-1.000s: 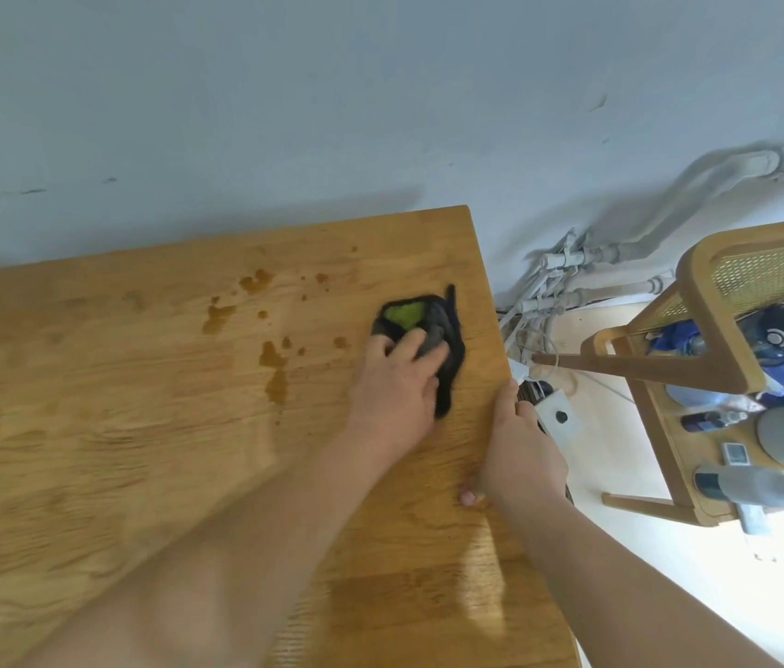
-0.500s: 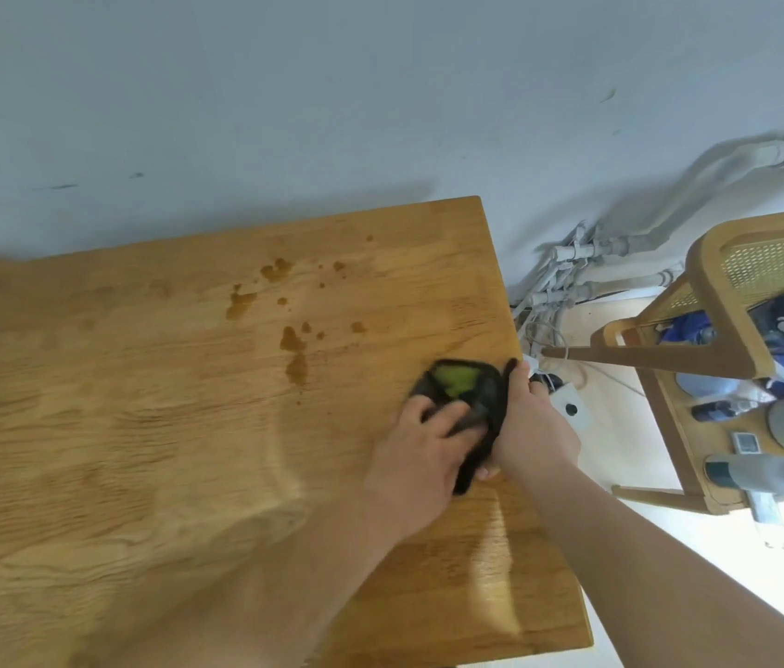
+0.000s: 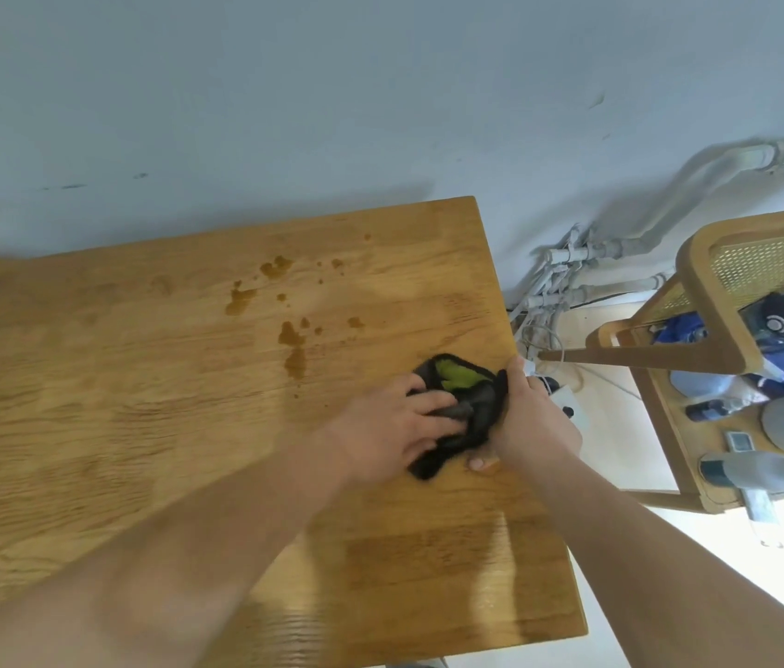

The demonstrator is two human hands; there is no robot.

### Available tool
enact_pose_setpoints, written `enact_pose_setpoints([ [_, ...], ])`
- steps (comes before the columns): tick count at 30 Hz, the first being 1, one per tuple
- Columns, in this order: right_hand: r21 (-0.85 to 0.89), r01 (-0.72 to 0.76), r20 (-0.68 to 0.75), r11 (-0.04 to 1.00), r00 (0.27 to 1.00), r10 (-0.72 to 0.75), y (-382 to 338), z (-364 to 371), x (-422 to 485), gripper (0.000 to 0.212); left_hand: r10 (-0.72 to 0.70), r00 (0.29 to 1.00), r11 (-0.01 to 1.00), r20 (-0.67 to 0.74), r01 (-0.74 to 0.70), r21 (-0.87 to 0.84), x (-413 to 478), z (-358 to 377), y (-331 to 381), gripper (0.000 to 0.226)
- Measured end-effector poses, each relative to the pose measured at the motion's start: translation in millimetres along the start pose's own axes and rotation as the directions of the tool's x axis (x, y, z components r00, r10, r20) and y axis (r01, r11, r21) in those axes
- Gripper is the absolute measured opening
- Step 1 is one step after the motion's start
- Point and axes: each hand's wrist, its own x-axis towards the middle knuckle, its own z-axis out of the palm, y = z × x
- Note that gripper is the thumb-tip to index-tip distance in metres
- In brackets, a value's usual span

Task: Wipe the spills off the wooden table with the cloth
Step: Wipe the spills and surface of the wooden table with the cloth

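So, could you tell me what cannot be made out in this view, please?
Head view:
- Cloth: its middle lies under the left hand and right hand.
- Right hand's fingers: mostly hidden by its own back, so its grip is unclear.
- Table: left end cut by the frame edge.
- Things on the chair: blurred and overlapping.

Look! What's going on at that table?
A person is wiping up a wooden table. The left hand grips a dark cloth near the table's right edge, and the right hand touches the cloth's right side. Brown spills sit further back and to the left of the cloth, not yet wiped.
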Motion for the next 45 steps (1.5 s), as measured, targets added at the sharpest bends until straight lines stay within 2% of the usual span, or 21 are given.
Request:
enact_pose_setpoints([
  [2,-0.008,-0.012,0.034,1.000,0.999,0.012,-0.1,-3.2,-0.2,0.157,-0.150,0.987,0.989,-0.056,0.149,-0.022,14.3,-9.9,-18.2,0.046],
  [4,-0.004,-0.021,0.042,1.000,0.999,0.021,-1.1,-1.9,0.1,0.159,-0.478,0.863,0.871,-0.161,0.444,-0.207,31.2,-10.6,-5.4,0.047],
  [6,-0.015,-0.025,0.028,1.000,0.999,0.025,-1.9,0.6,0.2,0.159,-0.633,0.761,0.767,-0.144,0.590,-0.252,47.7,-3.7,27.4,0.053],
  [8,-0.023,-0.030,0.013,0.999,0.999,0.031,-1.5,0.7,-0.1,0.158,-0.574,0.814,0.814,-0.088,0.556,-0.172,47.1,1.2,54.6,0.062],
  [11,-0.023,-0.035,0.028,0.999,0.999,0.036,-2.6,-1.7,-1.3,0.158,-0.324,0.943,0.946,-0.075,0.324,-0.020,18.6,5.6,50.7,0.059],
  [14,-0.027,-0.037,0.031,0.999,0.999,0.038,-6.7,-4.0,-2.5,0.157,-0.181,0.983,0.981,0.005,0.181,0.064,-6.8,0.6,5.6,0.053],
  [16,-0.028,-0.048,0.034,0.998,0.998,0.049,-10.6,-6.0,-4.1,0.157,-0.338,0.941,0.941,-0.003,0.338,0.007,-18.8,-5.5,-24.9,0.051],
  [19,-0.001,-0.080,0.054,0.997,0.995,0.080,-13.3,-7.7,-4.1,0.160,-0.680,0.727,0.729,-0.090,0.658,-0.188,-29.1,-6.7,-39.5,0.049],
  [21,0.003,-0.092,0.063,0.996,0.994,0.092,-17.2,-7.2,-5.8,0.160,-0.709,0.701,0.702,-0.077,0.690,-0.180,-32.2,-1.2,-19.9,0.053],
  [23,-0.055,-0.112,0.046,0.992,0.992,0.115,-26.7,-7.0,-9.8,0.156,-0.589,0.807,0.806,-0.047,0.582,-0.108,-42.0,4.9,-4.1,0.056],
  [25,-0.220,-0.106,0.002,0.970,0.994,0.110,-37.4,-6.3,-12.8,0.143,-0.373,0.928,0.927,-0.007,0.373,-0.022,-55.8,8.0,-8.9,0.057],
  [27,-0.412,-0.042,-0.049,0.910,0.999,0.023,-59.1,-7.0,-18.3,0.114,-0.179,0.983,0.984,0.026,0.179,0.007,-70.8,3.8,-39.0,0.056],
  [29,-0.460,0.055,-0.078,0.886,0.992,-0.102,-88.6,-10.3,-21.6,0.085,-0.109,0.991,0.993,0.072,0.106,0.043,-81.9,-4.0,-75.9,0.055],
  [31,-0.397,0.128,-0.051,0.909,0.986,-0.161,-118.1,-14.0,-20.1,0.089,-0.253,0.967,0.966,0.006,0.253,-0.042,-89.5,-9.9,-107.9,0.054],
  [33,-0.347,0.147,-0.017,0.926,0.987,-0.163,-145.0,-16.5,-16.3,0.109,-0.507,0.850,0.857,-0.140,0.481,-0.186,-94.7,-12.5,-116.3,0.053],
  [34,-0.337,0.148,-0.010,0.930,0.987,-0.160,-156.4,-17.4,-14.3,0.118,-0.584,0.799,0.807,-0.143,0.551,-0.213,-95.1,-10.0,-113.5,0.054],
  [36,-0.331,0.140,-0.003,0.933,0.989,-0.149,-173.5,-16.7,-8.2,0.133,-0.556,0.828,0.827,-0.074,0.543,-0.145,-98.7,-3.1,-102.4,0.060],
  [38,-0.362,0.146,0.016,0.921,0.989,-0.150,-186.5,-17.0,-2.4,0.142,-0.351,0.936,0.936,-0.015,0.350,-0.036,-108.4,0.3,-108.6,0.064],
  [40,-0.392,0.160,0.024,0.906,0.986,-0.164,-196.2,-14.6,5.1,0.146,-0.190,0.982,0.982,0.013,0.190,0.016,-121.7,-4.1,-140.7,0.061],
  [42,-0.399,0.170,0.017,0.901,0.984,-0.178,-203.2,-9.9,10.8,0.143,-0.267,0.963,0.964,0.032,0.267,0.005,-130.7,-9.9,-167.1,0.055],
  [45,-0.388,0.154,0.010,0.909,0.987,-0.162,-211.4,-2.3,17.3,0.136,-0.538,0.840,0.839,-0.073,0.525,-0.142,-127.9,-17.2,-163.6,0.051],
])
